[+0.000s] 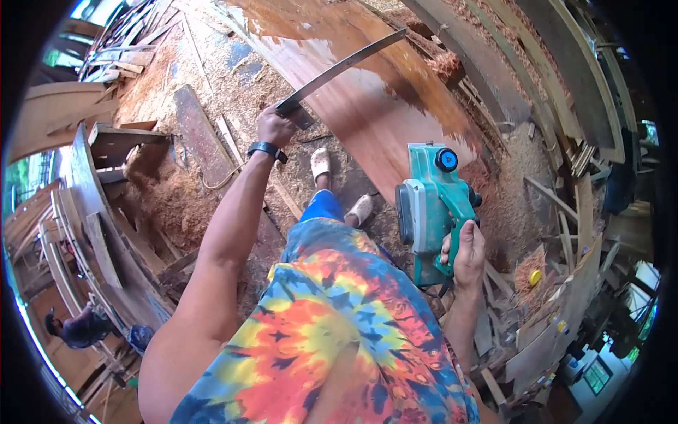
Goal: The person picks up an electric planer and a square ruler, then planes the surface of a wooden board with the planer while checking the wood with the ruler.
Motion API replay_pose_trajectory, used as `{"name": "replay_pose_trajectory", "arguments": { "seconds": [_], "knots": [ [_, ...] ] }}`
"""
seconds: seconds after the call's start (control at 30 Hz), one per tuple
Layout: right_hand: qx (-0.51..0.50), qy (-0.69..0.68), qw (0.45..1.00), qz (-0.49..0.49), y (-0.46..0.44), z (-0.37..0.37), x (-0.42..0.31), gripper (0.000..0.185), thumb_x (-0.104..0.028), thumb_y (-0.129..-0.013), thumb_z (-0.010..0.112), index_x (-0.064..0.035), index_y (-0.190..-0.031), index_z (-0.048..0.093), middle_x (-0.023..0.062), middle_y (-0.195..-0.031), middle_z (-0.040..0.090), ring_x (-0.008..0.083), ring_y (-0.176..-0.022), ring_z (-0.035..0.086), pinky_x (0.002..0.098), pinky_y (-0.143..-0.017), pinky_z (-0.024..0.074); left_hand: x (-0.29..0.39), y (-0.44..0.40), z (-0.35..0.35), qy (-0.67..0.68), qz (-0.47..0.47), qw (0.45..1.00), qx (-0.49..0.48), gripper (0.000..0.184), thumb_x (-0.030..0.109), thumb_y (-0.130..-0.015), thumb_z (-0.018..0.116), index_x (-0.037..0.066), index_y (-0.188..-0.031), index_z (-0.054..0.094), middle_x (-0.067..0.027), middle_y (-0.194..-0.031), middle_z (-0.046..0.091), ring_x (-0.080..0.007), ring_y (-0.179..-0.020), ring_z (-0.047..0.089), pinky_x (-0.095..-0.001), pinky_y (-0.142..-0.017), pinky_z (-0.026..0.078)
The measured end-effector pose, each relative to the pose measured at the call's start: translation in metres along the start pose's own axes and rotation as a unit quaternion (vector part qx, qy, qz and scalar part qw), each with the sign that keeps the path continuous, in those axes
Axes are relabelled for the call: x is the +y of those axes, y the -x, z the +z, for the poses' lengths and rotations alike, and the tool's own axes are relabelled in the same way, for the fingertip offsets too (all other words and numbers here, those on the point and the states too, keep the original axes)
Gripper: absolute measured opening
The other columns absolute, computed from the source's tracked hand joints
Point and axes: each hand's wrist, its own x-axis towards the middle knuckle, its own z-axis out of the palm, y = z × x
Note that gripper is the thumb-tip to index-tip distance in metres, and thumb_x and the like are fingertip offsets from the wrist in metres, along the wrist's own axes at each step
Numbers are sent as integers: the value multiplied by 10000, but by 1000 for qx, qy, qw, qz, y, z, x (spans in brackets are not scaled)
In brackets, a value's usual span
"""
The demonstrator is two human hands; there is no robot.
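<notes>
nearest the camera, at bottom centre of the frame, one tie-dyed shirt [332, 318] covers the wearer's body. right of centre, the right hand [467, 258] has its fingers wrapped round the rear handle of one teal electric planer [432, 205], held beside the body. left of the upper centre, the left hand [275, 127], above one dark wristband [267, 150], has its fingers closed on the near end of one long narrow strip [346, 67]; how tightly, one cannot tell. two pale clogs [320, 162] show on the feet near the middle.

beyond them, one broad wooden slab [367, 127] slants from the top of the frame toward the centre, partly pale, partly dark orange-brown. the step in hand seems to be holding both tools beside the part-bared slab; putting the planer to the wood would call for a level sole and a steady grip.

farther out, shavings [159, 184] heap at left, many planks [508, 71], too crowded to count, line the upper right, and one other person [88, 325] is at lower left.
</notes>
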Motion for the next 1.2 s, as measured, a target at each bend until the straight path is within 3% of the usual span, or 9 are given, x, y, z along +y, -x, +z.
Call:
{"name": "replay_pose_trajectory", "arguments": {
  "seconds": [0.23, 0.33, 0.47, 0.5, 0.73, 0.8, 0.83, 0.93, 1.2],
  "knots": [
    [-6, 14, 1000, 6, 11, -3, 21, 473, -526, -1012, 451, -63, -1042, 543, -17, -630, 483, 53, -509, 471, 212, -469, 409, -6, 9, 24, -43, -5, 999, 1, 242, -38, -840, 655, 26, -1062, 729, -60, -927, 753, -132, -821, 698, -265, -727, 551],
    [-13, 14, 1000, 10, 10, -5, 23, 465, -527, -1006, 466, -68, -1014, 541, -30, -619, 479, 51, -504, 468, 213, -476, 402, 2, 9, 25, -67, 94, 993, -7, 238, -42, -841, 653, 28, -1056, 728, -53, -912, 752, -127, -801, 694, -265, -737, 550],
    [-18, 24, 1000, 3, 8, -8, 24, 472, -533, -1005, 463, -68, -1009, 543, -34, -615, 477, 49, -499, 465, 217, -477, 402, -20, 5, 24, -92, 61, 994, 27, 312, -66, -803, 593, 31, -1071, 722, -53, -925, 754, -145, -838, 699, -269, -770, 548],
    [-18, 28, 999, -1, 8, -9, 24, 474, -535, -1004, 463, -67, -1009, 543, -34, -615, 476, 48, -498, 464, 218, -478, 403, -19, 7, 27, -79, 52, 994, 52, 166, 146, -826, 757, 61, -969, 759, -82, -899, 751, -164, -828, 701, -290, -774, 532],
    [-28, 24, 999, 7, 6, -13, 16, 507, -536, -1007, 459, -42, -1078, 552, -13, -627, 471, 63, -512, 463, 225, -478, 404, -29, 3, 21, -234, 142, 961, 47, 321, -13, -757, 595, 63, -1026, 752, -88, -931, 758, -157, -799, 713, -286, -734, 559],
    [-35, 19, 999, 6, 5, -14, 18, 524, -539, -1009, 452, -35, -1106, 553, -1, -632, 467, 70, -519, 463, 230, -480, 406, -18, 9, 29, -57, 106, 992, 43, 306, 10, -730, 594, 71, -982, 756, -100, -804, 737, -187, -697, 693, -297, -665, 556],
    [-50, 25, 998, 11, 5, -14, 15, 571, -551, -1009, 439, -12, -1164, 548, 11, -638, 468, 77, -524, 463, 235, -482, 408, -85, -19, 21, -189, 193, 961, 60, 270, 3, -730, 603, 58, -946, 756, -92, -772, 732, -153, -672, 673, -303, -637, 544],
    [-37, 21, 999, 14, 5, -12, 21, 653, -601, -995, 411, -18, -1271, 510, 15, -640, 477, 85, -488, 450, 236, -457, 396, -24, 4, 31, -79, -54, 994, 54, 240, 54, -771, 662, 84, -988, 759, -101, -782, 732, -163, -685, 669, -331, -639, 532],
    [-50, 25, 998, 20, 3, -18, 19, 672, -591, -999, 407, 13, -1275, 511, 8, -630, 470, 83, -501, 466, 234, -476, 407, -21, 5, 40, -86, -43, 992, 79, 420, -78, -759, 553, 95, -1087, 751, -44, -972, 762, -100, -846, 687, -247, -774, 538]
  ]
}}
